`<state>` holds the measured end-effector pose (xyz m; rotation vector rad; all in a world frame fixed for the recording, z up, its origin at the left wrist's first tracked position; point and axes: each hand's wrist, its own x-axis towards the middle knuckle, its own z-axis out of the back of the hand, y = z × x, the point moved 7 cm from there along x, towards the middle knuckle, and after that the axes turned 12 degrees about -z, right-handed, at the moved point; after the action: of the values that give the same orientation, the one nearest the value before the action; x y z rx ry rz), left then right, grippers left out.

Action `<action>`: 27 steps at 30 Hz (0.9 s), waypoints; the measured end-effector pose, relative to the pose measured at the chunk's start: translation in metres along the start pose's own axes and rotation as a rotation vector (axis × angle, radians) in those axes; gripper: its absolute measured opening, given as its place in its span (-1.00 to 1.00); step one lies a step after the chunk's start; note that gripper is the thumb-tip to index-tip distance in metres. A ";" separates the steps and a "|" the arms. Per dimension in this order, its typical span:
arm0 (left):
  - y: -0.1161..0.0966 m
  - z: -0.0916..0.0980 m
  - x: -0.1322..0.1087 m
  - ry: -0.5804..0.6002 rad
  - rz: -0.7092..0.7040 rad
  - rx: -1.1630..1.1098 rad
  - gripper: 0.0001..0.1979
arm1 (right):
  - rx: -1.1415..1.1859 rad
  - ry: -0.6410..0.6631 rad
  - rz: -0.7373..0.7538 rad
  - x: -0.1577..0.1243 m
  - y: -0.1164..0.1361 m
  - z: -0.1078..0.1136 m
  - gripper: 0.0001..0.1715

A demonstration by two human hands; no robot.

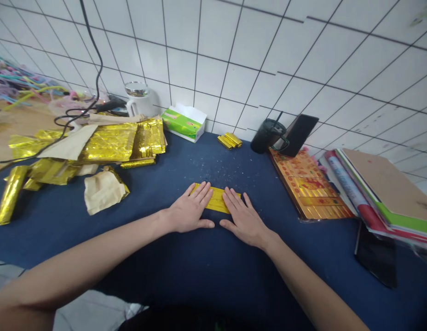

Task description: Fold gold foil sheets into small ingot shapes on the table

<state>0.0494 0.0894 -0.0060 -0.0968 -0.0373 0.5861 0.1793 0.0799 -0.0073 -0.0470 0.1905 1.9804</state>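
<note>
A flat strip of gold foil paper (217,202) lies on the dark blue table cover (206,271) in front of me. My left hand (191,209) presses flat on its left part, fingers stretched out and thumb pointing inward. Over the right part lies my right hand (244,218), also flat, with its fingers spread. The foil shows between the two hands; its ends are partly hidden under the fingers. Farther back, near the wall, sit a few small gold foil rolls (230,140). Neither hand is wrapped round anything.
Gold foil sheets (110,142) and a crumpled beige paper (105,191) lie at left, with a gold roll (11,195). Along the wall stand a white mug (141,103), a tissue pack (184,122) and a black cup (267,135). Red-gold packets (312,186), folders (389,184) and a phone (375,255) are right.
</note>
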 end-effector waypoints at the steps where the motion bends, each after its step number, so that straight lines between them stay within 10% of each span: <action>1: 0.002 0.001 0.000 -0.002 -0.024 -0.005 -0.10 | -0.004 0.002 -0.001 -0.004 -0.001 0.000 -0.14; 13: 0.036 0.006 0.017 0.099 -0.099 -0.077 -0.40 | -0.078 0.026 -0.109 -0.053 0.024 -0.006 -0.10; 27: 0.035 0.005 0.016 0.059 -0.114 0.020 -0.45 | 0.024 0.097 0.057 -0.019 0.030 0.018 -0.17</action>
<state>0.0431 0.1274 -0.0043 -0.0919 0.0204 0.4694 0.1608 0.0535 0.0160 -0.1238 0.2817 2.0343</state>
